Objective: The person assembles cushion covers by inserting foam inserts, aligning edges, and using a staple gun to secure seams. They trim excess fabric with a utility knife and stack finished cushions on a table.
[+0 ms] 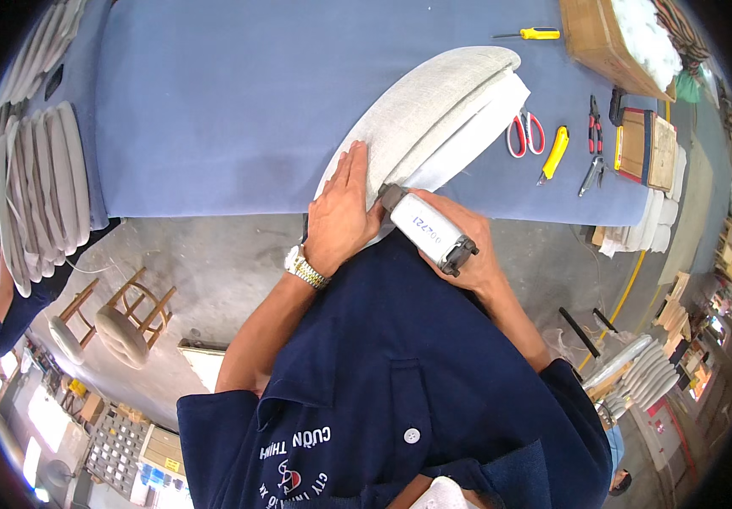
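A curved, light grey fabric-covered chair pad (417,106) lies at the front edge of the blue-covered table, with a white cloth edge (480,136) showing along its right side. My left hand (342,212), a watch on its wrist, presses on the pad's near left end with fingers stretched out. Wrapped in my right hand (473,242) is a silver and black staple gun (430,227). Its dark nose meets the pad's near end, beside my left thumb. The spot under the nose is hidden.
Red-handled scissors (525,136), a yellow utility knife (555,156), pliers (591,175) and a yellow screwdriver (539,34) lie to the right. A cardboard box (597,42) with white stuffing stands far right. Stacked grey pads (43,182) and another person's arm (1,293) are at left.
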A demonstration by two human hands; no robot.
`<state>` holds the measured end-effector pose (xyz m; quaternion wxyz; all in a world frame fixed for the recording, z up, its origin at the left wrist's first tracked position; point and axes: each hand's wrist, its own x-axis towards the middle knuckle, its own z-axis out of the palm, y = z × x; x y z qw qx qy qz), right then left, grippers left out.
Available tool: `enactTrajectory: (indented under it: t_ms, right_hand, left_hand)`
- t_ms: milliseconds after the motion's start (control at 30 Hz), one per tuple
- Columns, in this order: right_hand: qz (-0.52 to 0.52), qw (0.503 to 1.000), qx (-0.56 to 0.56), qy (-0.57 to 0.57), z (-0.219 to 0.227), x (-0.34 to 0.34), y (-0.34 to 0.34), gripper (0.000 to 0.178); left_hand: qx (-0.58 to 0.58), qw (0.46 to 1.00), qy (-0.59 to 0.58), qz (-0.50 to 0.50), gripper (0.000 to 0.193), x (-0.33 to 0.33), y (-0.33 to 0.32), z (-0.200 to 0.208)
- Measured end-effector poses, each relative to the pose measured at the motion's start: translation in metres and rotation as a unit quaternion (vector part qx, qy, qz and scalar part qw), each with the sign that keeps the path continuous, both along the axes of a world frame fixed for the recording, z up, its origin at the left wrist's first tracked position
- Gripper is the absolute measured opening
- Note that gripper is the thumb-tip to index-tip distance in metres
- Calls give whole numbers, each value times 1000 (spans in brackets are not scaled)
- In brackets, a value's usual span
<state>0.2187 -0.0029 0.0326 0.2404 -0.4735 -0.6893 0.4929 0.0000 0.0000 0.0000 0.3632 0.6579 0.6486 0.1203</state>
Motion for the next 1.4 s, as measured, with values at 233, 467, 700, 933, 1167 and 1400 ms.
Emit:
enactTrajectory:
  t_ms: [233, 467, 700, 933, 1167, 1400]
  right_hand:
    - [-35, 993, -107, -19, 15, -12, 3, 60]
    - [-35, 998, -54, 23, 7, -15, 8, 54]
    - [4, 1000, -13, -8, 2, -5, -1, 65]
    - [-2, 995, -92, -25, 16, -16, 4, 62]
    - [-1, 999, -47, -28, 14, -29, 10, 59]
    - [19, 1000, -3, -9, 0, -15, 8, 57]
  left_hand:
    - [5, 1000, 11, 20, 88, 8, -4, 1]
    - [-4, 1000, 16, 24, 86, 2, 4, 8]
    - [7, 1000, 9, 20, 87, 2, 3, 5]
    - [42, 999, 17, 24, 89, 4, -5, -6]
    - [-49, 998, 14, 38, 97, -4, 10, 9]
    - [63, 962, -238, -121, 98, -42, 12, -19]
